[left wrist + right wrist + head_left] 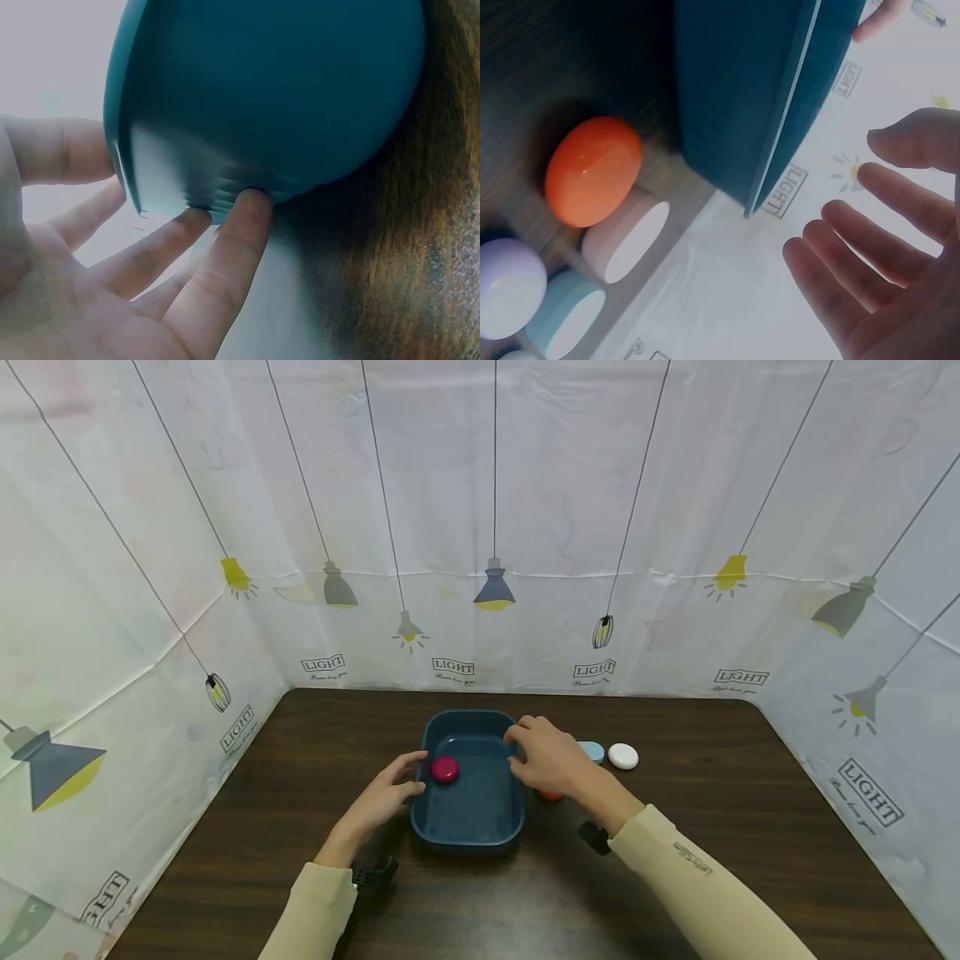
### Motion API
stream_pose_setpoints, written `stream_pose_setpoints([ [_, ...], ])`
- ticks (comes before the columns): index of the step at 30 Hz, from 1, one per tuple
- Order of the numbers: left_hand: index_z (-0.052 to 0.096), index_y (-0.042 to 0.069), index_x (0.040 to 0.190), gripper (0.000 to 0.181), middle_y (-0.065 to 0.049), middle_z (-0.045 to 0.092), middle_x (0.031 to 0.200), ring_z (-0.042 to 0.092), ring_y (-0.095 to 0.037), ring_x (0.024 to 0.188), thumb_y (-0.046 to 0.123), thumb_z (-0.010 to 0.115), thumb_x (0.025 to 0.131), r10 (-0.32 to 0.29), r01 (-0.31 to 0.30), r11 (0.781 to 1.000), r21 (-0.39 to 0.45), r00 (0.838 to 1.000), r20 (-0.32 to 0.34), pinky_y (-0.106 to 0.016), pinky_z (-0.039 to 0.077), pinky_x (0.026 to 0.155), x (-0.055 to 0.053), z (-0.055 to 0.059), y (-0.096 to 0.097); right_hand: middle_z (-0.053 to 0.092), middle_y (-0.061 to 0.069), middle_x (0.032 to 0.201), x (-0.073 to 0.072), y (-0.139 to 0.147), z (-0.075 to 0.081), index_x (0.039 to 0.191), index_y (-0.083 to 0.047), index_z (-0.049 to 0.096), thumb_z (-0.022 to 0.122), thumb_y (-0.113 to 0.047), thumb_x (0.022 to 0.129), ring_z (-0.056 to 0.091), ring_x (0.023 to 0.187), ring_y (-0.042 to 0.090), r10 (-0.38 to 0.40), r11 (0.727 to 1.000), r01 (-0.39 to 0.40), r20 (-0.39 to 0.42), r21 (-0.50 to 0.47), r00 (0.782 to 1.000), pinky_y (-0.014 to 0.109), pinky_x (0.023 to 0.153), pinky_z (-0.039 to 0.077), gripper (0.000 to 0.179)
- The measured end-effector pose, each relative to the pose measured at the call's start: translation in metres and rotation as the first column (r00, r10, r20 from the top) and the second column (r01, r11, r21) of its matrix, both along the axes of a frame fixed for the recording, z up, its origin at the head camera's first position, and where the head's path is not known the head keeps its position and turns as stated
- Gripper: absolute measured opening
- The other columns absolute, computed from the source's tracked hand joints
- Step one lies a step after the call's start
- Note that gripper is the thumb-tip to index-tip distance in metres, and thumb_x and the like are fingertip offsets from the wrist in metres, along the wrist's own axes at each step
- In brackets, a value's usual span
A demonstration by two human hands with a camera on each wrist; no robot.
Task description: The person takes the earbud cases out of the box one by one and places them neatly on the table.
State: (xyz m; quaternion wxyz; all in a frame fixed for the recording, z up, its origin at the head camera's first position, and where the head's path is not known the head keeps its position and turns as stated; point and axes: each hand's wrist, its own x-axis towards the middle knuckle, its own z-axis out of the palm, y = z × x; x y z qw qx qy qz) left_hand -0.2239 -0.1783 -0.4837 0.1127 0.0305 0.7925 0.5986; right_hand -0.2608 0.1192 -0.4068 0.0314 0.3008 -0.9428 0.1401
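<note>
A dark blue rectangular bin with rounded corners stands on the table. Inside it, near the left wall, lies a glossy crimson round piece. My left hand touches the outside of the bin's left wall with extended fingers; one reaches up to the rim. Over the bin's right rim hovers my right hand, its fingers bent a little and holding nothing. In the right wrist view, that hand is apart from the bin wall.
Right of the bin sit an orange rounded piece, a pinkish piece with a white face, a light blue piece and a pale lavender-white round piece. A white sheet printed with lamps hangs around the dark wooden table.
</note>
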Motion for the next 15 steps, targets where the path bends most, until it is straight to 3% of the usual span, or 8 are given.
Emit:
stream_pose_setpoints([
  [8,0.042,0.018,0.154,0.052,-0.021,0.041,0.153,0.053,-0.04,0.129,0.015,0.054,0.103,-0.006,0.006,1.0,-0.002,1.0,0.005,-0.059,0.048,0.1,-0.001,-0.001,0.0,0.059,0.007,0.128,-0.004,-0.018,-0.002,0.122,-0.015,0.069,0.068,-0.026,0.096,0.054,0.114,0.026,0.019,0.999,-0.02,0.031,0.033,0.999,0.044,0.08,0.056,0.029],
  [15,0.044,0.017,0.153,0.052,-0.021,0.042,0.152,0.05,-0.04,0.13,0.014,0.055,0.102,0.006,-0.006,1.0,0.001,1.0,-0.006,-0.06,0.049,0.098,-0.002,-0.001,0.0,0.06,0.008,0.127,-0.009,-0.034,-0.008,0.125,-0.012,0.069,0.068,-0.025,0.096,0.055,0.116,0.026,0.085,0.996,-0.085,0.041,0.018,0.996,0.044,0.085,0.057,0.032],
])
